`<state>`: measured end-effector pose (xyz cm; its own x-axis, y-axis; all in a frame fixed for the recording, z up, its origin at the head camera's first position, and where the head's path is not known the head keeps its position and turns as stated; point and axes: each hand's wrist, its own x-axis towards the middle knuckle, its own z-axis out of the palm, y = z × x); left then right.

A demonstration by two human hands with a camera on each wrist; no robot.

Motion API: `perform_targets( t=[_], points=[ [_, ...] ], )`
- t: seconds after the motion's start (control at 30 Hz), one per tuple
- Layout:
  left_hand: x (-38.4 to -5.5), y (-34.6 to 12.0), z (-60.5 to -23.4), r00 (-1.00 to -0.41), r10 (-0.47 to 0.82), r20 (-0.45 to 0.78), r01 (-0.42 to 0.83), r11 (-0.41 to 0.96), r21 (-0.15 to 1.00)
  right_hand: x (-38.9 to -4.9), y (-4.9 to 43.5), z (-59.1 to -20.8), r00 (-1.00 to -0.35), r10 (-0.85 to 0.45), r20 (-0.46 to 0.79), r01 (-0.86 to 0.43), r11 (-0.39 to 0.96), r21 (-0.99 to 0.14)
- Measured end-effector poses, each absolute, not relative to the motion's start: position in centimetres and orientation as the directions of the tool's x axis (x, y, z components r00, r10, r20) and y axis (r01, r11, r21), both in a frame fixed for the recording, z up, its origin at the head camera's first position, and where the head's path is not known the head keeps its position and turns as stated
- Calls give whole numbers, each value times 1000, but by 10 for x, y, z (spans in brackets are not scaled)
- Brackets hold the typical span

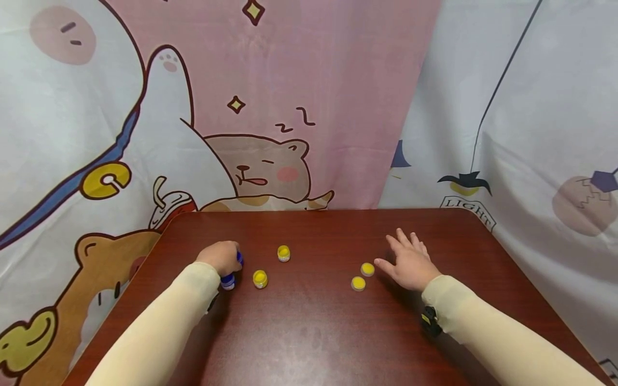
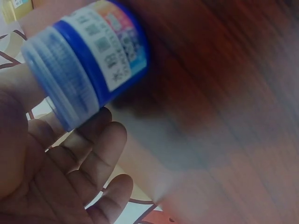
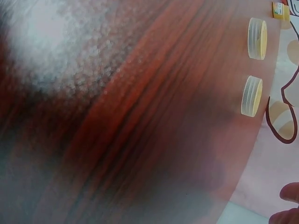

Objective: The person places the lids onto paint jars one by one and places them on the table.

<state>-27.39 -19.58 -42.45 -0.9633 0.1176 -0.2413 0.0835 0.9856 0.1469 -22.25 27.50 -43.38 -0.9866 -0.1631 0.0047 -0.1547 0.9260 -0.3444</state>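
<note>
My left hand [image 1: 219,257] bends down at the table's left side, its fingers around a blue paint jar [image 1: 240,260] that they mostly cover. A second blue jar [image 1: 228,282] is just below that hand. Close up in the left wrist view, a blue jar [image 2: 105,46] with a clear lid and printed label hides the thumb tip and index finger; the other fingers [image 2: 105,149] curl loosely. My right hand [image 1: 410,262] hovers with spread fingers, holding nothing. Beside its thumb lie two round yellow lids, one farther [image 1: 367,269] and one nearer [image 1: 358,283].
Two yellow paint jars, a nearer one [image 1: 260,279] and a farther one [image 1: 284,253], stand right of the left hand, their lids off. All this is on a dark red-brown wooden table [image 1: 309,332]. A printed cartoon curtain [image 1: 338,107] hangs behind its far edge.
</note>
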Motion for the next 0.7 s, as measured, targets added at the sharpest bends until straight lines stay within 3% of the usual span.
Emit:
perform_targets(
  t=[0.7],
  points=[
    [-276,-191,-423,-962,141,-234,106,982,154,-222,278,-440,-988,-155,-11,-144,936,-321]
  ],
)
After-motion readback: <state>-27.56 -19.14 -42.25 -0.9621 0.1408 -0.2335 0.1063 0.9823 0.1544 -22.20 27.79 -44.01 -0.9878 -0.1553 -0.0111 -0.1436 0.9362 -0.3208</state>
